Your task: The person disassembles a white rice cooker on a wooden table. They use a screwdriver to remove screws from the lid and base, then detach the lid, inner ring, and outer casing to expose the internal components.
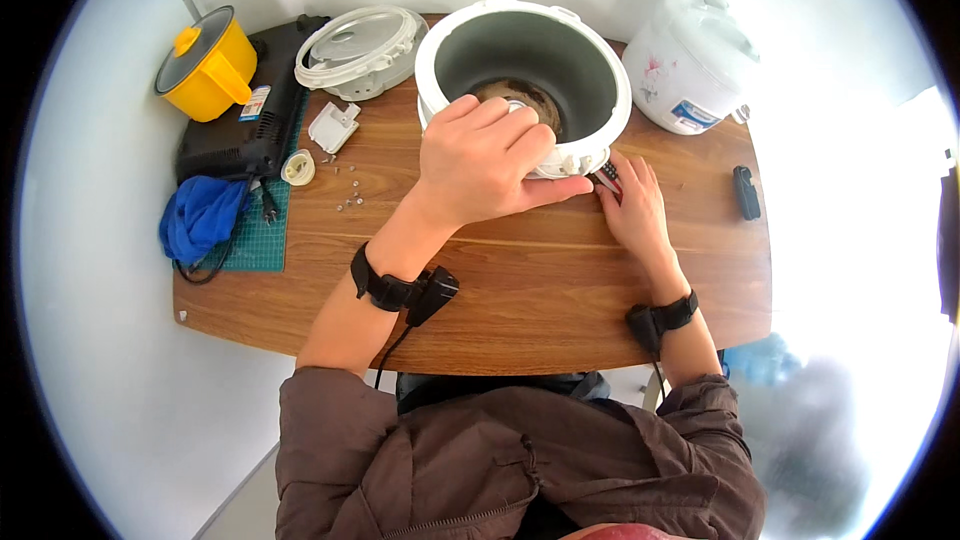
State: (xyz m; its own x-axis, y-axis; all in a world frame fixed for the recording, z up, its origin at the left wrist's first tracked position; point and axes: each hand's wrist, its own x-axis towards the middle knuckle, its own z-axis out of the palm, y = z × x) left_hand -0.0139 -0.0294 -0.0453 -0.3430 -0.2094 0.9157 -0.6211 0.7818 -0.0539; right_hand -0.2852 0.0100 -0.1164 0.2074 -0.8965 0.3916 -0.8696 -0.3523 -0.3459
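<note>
A white rice cooker body (440, 80), without its lid, stands at the back middle of the wooden table. Its dark grey inside and brownish, stained bottom show from above. My left hand (485, 160) is closed over the near rim, thumb along the outside and fingers curled inward. Low beside the cooker's near right side is my right hand (637, 208), its fingers bent around a slim black and red tool (608, 177). Most of that tool is hidden by the hand and the cooker, so its kind cannot be made out.
Left of the cooker lie its detached lid (365, 45), a white plastic piece (333, 127), a small round part (298, 168) and several screws (352, 202). A yellow pot (215, 75), black appliance (215, 145) and blue cloth (203, 220) are farther left. Right: another cooker (690, 65), black case (746, 193).
</note>
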